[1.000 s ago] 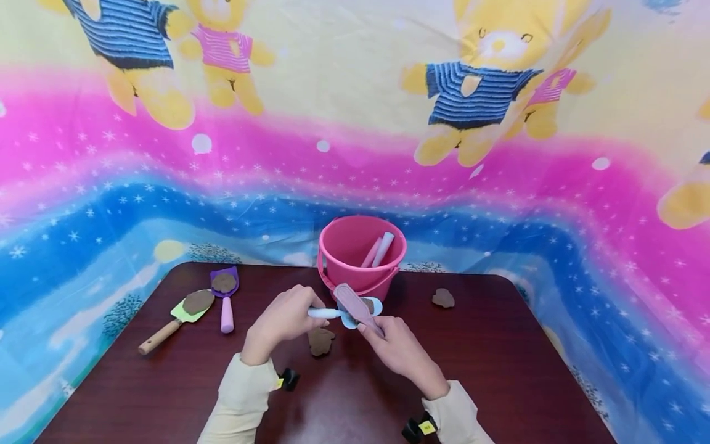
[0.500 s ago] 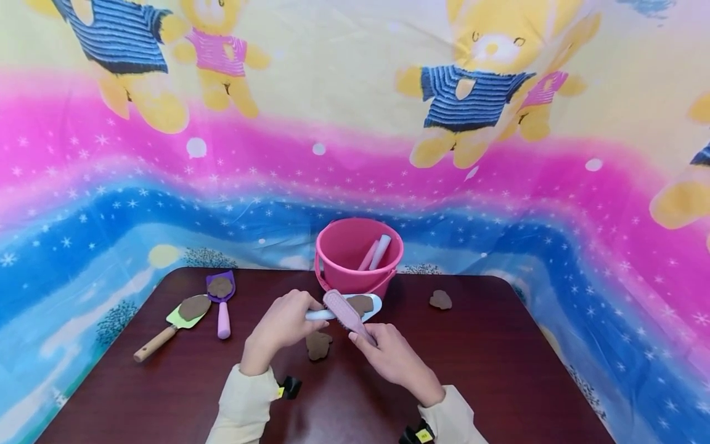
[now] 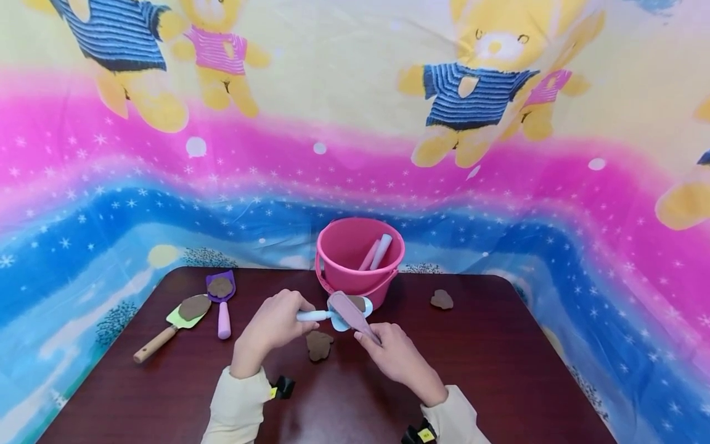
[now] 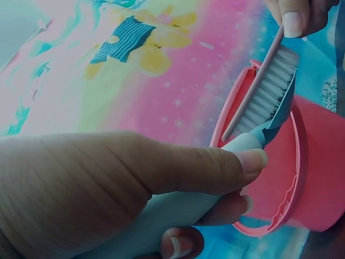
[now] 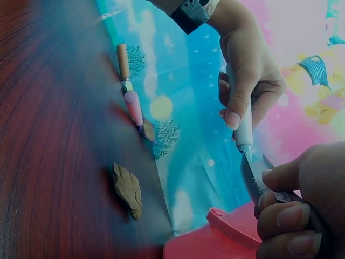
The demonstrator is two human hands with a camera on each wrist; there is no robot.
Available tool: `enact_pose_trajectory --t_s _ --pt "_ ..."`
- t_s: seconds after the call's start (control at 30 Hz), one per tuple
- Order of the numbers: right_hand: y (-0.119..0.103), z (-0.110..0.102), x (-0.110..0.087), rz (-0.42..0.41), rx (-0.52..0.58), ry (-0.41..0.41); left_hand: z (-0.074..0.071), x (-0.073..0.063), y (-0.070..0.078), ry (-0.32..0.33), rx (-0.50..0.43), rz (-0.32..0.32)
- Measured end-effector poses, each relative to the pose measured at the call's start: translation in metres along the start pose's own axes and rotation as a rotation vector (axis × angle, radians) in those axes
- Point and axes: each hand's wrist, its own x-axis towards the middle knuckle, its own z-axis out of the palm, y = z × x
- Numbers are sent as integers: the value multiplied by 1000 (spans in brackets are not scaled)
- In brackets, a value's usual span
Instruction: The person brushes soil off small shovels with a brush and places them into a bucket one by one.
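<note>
The left hand (image 3: 274,325) grips one pale-blue plastic scoop (image 3: 337,322); the right hand (image 3: 398,356), one bristled mauve brush (image 3: 349,311) over it, before one pink plastic bucket (image 3: 359,281). Two loose brown lumps (image 3: 318,346), one green-bladed shovel (image 3: 175,317) and one purple-bladed shovel (image 3: 223,311) lie on the dark-red tabletop (image 3: 493,357).

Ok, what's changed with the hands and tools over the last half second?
The left hand has drawn the blue shovel leftward, so the brush in the right hand now hides more of the clay on it. Nothing was picked up or let go. The bucket, green shovel and purple shovel stayed put.
</note>
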Motion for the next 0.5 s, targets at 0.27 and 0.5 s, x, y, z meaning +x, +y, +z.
enact_pose_trajectory --t_s 0.27,0.5 --pt "0 -1 -1 26 -28 29 -2 -1 -4 -18 -17 -10" --pt "1 -4 0 24 -72 62 -4 -2 -9 -8 -12 8"
